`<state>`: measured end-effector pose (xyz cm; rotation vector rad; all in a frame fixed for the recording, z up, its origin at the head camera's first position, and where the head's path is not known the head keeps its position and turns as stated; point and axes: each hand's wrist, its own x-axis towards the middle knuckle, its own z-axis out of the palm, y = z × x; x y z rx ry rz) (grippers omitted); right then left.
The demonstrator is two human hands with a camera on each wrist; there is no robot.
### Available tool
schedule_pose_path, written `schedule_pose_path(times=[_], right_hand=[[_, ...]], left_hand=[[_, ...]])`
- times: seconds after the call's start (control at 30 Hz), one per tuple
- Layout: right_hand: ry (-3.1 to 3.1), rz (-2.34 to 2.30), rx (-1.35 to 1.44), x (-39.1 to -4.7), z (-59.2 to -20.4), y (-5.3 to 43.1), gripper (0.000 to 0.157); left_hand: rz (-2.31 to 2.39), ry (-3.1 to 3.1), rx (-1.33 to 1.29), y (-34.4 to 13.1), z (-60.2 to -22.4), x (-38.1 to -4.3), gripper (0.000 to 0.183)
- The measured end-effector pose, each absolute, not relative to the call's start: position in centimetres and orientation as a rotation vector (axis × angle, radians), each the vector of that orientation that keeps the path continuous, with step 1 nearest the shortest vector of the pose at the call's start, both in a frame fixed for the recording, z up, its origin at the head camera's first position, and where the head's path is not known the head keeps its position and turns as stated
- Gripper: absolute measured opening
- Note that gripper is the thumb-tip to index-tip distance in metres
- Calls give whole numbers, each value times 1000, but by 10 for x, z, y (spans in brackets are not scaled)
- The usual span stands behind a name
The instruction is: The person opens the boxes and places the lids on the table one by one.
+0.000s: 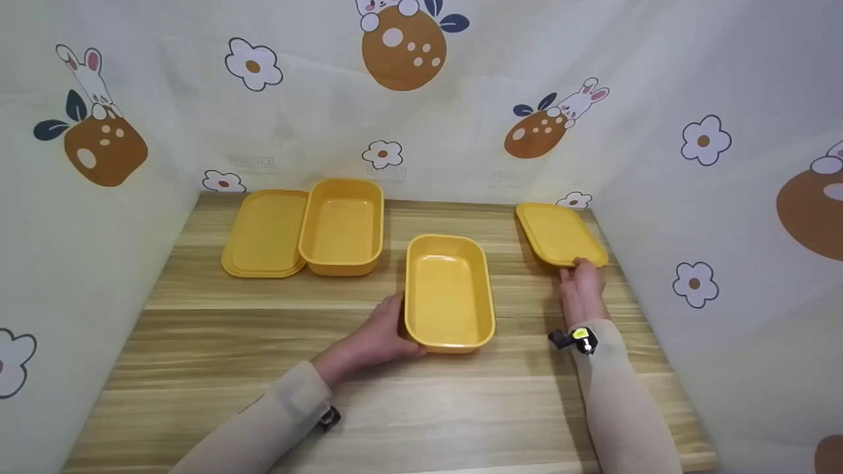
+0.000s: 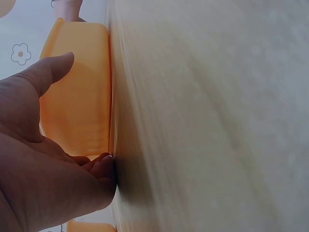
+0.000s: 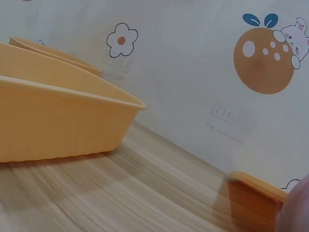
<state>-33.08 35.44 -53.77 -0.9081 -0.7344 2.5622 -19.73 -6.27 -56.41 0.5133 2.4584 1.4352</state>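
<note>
A yellow rectangular box (image 1: 449, 293), with nothing inside, stands in the middle of the wooden table. My left hand (image 1: 375, 339) holds it round its near left corner; in the left wrist view the thumb lies along the box wall (image 2: 79, 106) and the fingers curl low by the tabletop. At the right back, my right hand (image 1: 583, 289) pinches the near edge of a yellow lid (image 1: 560, 234), which is tilted with that edge raised off the table. The right wrist view catches only a sliver of the hand (image 3: 297, 208) beside the lid (image 3: 260, 186).
At the back left a second yellow box (image 1: 341, 227) stands against another yellow lid (image 1: 267, 230) lying flat. Patterned cloth (image 1: 303, 105) hangs behind and along both sides of the wooden table (image 1: 217, 349).
</note>
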Motion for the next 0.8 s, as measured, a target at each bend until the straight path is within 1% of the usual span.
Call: schedule_pose_path(times=[0.2,0.43,0.63,0.8], right_hand=[[-813,2535,-943,-331,-537,355,69],[-956,2572,-970,-327,-532,360,61],[-982,2655,-1008,-321,-525,364,63],[-955,2801,-1088,-325,-522,374,62]], left_hand=[[1446,2443,500,-63,-563,-197,120],[1426,2455,501,-64,-564,-197,120],[1432,2447,506,-64,-565,-198,119],[1457,2429,519,-65,-566,-198,117]])
